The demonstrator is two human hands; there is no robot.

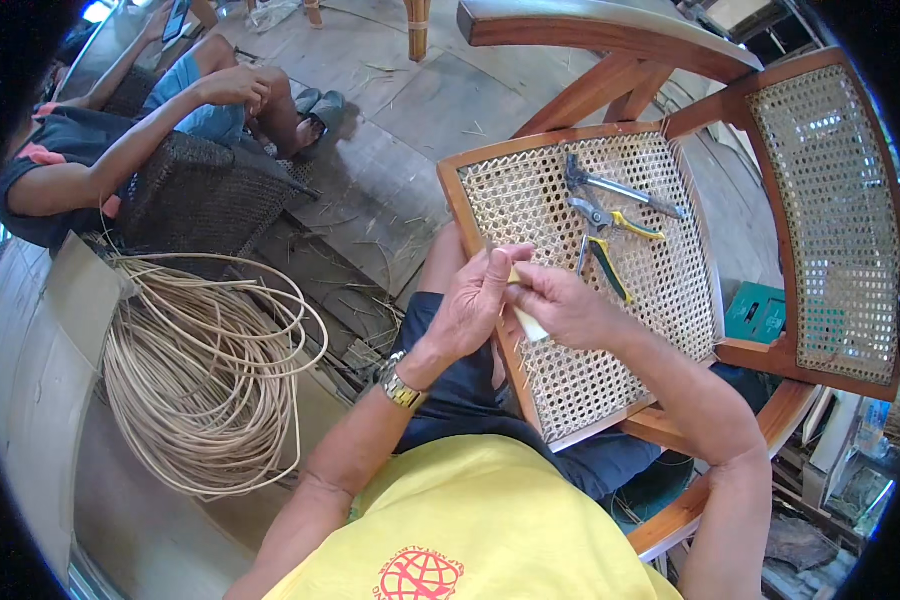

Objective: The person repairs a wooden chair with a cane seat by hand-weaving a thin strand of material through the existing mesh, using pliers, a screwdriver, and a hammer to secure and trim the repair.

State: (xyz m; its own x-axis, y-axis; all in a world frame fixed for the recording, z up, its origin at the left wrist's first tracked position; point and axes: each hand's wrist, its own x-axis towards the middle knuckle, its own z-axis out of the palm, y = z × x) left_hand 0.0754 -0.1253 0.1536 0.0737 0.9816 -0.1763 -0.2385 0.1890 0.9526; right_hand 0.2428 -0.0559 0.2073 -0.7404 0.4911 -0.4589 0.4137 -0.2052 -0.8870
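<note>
My left hand [478,296] and my right hand [562,306] meet over the near left edge of a woven cane chair seat [650,300]. Both are closed around a small whitish-yellow piece [530,325], whose lower end sticks out below the fingers. Its kind cannot be made out, and the fingers cover its upper part. Beyond my right hand, on the cane, lie a hammer [630,194] and a pair of cutters [611,258] with yellow and dark green handles, jaws toward the hammer. The seat's wooden frame [515,375] passes just beneath my hands.
A big loose coil of rattan cane [210,390] sits at the left. Beyond it, another person [120,165] sits in a dark woven chair [200,190], a phone in hand. The chair's cane backrest [820,210] rises at the right, near a green case [755,312].
</note>
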